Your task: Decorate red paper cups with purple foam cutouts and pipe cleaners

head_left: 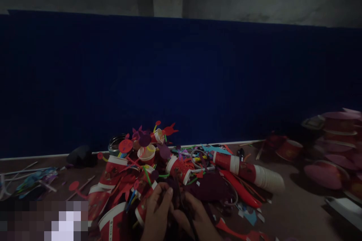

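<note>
At the bottom middle, my left hand [157, 210] is closed, with its thumb pressed against the bent fingers. Close beside it on the right is my right hand [195, 214], its fingers curled around something dark. A dark, narrow strip [180, 196] runs between the two hands; the dim light hides what it is. Red paper cups [114, 165] with coloured paper cut-outs and pipe cleaners crowd the space to the left and beyond my hands. A piece of dark purple paper [209, 186] lies just past my right hand.
A sideways stack of red and white paper cups [263, 177] lies to the right, near a long red object [243, 191]. Blurred pink and red items [336, 150] are piled at far right. Coloured scraps [36, 182] lie at left. Behind the table stands a dark blue panel [181, 79].
</note>
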Demonstrator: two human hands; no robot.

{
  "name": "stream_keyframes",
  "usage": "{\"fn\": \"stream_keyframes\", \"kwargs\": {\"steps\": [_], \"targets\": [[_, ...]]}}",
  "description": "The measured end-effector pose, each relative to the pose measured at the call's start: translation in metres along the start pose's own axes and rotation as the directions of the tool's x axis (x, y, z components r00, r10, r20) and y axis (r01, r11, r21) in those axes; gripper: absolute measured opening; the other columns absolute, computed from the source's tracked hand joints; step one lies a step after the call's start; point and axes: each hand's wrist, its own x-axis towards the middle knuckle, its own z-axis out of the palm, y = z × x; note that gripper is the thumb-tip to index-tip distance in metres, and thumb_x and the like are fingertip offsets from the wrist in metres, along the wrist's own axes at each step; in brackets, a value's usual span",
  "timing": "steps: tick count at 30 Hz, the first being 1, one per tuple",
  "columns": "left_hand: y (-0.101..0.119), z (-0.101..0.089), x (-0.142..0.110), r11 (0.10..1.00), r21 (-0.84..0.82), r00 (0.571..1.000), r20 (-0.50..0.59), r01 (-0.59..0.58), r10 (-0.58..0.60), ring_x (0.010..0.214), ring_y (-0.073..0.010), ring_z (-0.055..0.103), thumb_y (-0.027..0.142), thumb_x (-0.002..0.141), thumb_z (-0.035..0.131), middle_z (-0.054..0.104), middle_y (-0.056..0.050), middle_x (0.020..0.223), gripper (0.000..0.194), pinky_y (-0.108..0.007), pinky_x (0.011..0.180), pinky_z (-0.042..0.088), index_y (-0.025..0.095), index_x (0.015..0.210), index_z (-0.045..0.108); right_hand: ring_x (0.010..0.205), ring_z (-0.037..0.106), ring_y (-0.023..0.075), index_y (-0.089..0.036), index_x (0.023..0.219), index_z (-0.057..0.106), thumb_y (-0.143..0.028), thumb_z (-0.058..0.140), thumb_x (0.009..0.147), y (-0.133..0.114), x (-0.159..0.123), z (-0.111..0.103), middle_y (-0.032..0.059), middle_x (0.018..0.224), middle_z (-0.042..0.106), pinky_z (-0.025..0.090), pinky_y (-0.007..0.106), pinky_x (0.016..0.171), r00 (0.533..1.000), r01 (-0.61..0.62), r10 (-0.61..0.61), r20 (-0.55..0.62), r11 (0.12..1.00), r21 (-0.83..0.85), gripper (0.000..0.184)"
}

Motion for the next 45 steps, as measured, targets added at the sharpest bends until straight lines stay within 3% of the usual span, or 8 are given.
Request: {"fn": "stream_keyframes", "kwargs": {"steps": [11,23,33,45], "targets": [[0.007,0.002,0.002,0.996,0.056,0.996,0.042,0.074,-0.077,0.032,-0.0023,0.025,0.058,0.065,0.061,0.039,0.012,0.039,0.042,-0.013,0.032,0.018,0.020,0.078,0.048,0.059,0.046,0.0109,-0.017,0.069,0.050,-0.053,0.067,0.066,-0.004,0.003,-0.004,-0.0023,0.065,0.052,0.040,0.023,0.058,1.000,-0.004,0.005,0.030,0.999,-0.049,0.039],[0.029,0.009,-0.004,0.996,0.083,0.998,0.049,0.044,-0.048,0.031,-0.0002,0.022,0.047,0.069,0.060,0.036,0.012,0.035,0.031,-0.012,0.035,0.013,0.018,0.073,0.049,0.051,0.040,0.0074,-0.017,0.071,0.049,-0.049,0.068,0.066,0.017,0.007,-0.020,-0.0045,0.060,0.048,0.033,0.019,0.049,0.995,-0.077,0.081,0.053,0.995,-0.067,0.038],[0.028,0.005,0.005,0.996,0.078,0.989,0.138,0.049,-0.060,0.030,-0.0004,0.018,0.047,0.070,0.058,0.032,0.013,0.032,0.031,-0.015,0.037,0.010,0.018,0.070,0.048,0.036,0.029,0.0029,-0.019,0.066,0.044,-0.056,0.066,0.063,0.005,0.007,-0.022,-0.0102,0.048,0.038,0.022,0.016,0.035,0.988,-0.145,0.152,0.028,0.975,-0.170,0.043],[0.027,0.002,0.005,0.997,0.066,0.978,0.201,0.047,-0.060,0.029,-0.0006,0.015,0.043,0.074,0.056,0.032,0.013,0.033,0.025,-0.017,0.036,0.006,0.019,0.073,0.046,0.034,0.034,0.0040,-0.018,0.068,0.047,-0.051,0.068,0.062,-0.012,0.009,-0.038,-0.0101,0.044,0.041,0.026,0.016,0.034,0.971,-0.151,0.195,0.139,0.949,-0.277,0.040]]}}
